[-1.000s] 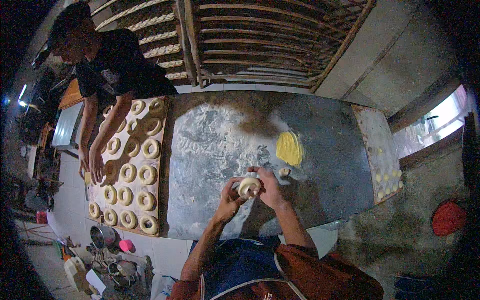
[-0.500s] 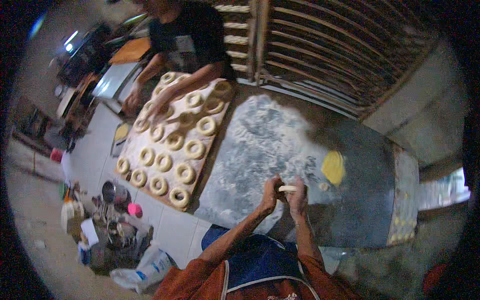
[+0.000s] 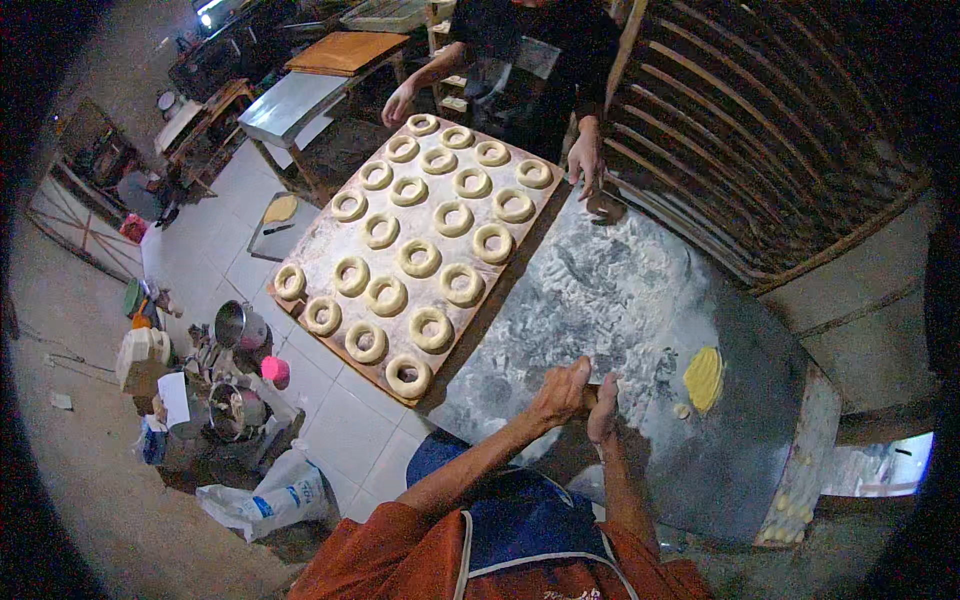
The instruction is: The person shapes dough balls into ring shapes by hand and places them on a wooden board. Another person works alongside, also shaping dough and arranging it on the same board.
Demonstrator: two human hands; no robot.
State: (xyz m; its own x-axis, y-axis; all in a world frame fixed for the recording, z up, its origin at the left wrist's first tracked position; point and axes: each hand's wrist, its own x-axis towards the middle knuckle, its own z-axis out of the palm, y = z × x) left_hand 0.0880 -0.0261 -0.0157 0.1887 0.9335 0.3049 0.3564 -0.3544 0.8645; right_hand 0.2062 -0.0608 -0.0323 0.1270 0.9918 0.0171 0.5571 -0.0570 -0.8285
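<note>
My left hand [image 3: 563,396] and my right hand [image 3: 603,412] meet over the near part of a grey, flour-dusted table [image 3: 590,290]. The left fingers are curled inward. The right hand stands on edge against them, and its fingers are mostly hidden. Whatever lies between the two hands cannot be made out. To their right is a flat yellow piece of dough [image 3: 703,378], with a small pale lump of dough [image 3: 682,411] beside it. On the left, a floured wooden board [image 3: 325,258] carries several dough rings [image 3: 419,258] in rows.
Across the board stands a person in a dark shirt [image 3: 530,65], one hand [image 3: 585,160] by its far right corner. A slatted wooden rack [image 3: 740,140] borders the table. Pots [image 3: 240,325], a pink cup [image 3: 274,369] and a white sack [image 3: 270,495] sit lower left.
The pale dough piece visible between my hands earlier is now out of sight, and my hands are closer together. The other person's hands have left the rings for the board's far side. My view has shifted.
</note>
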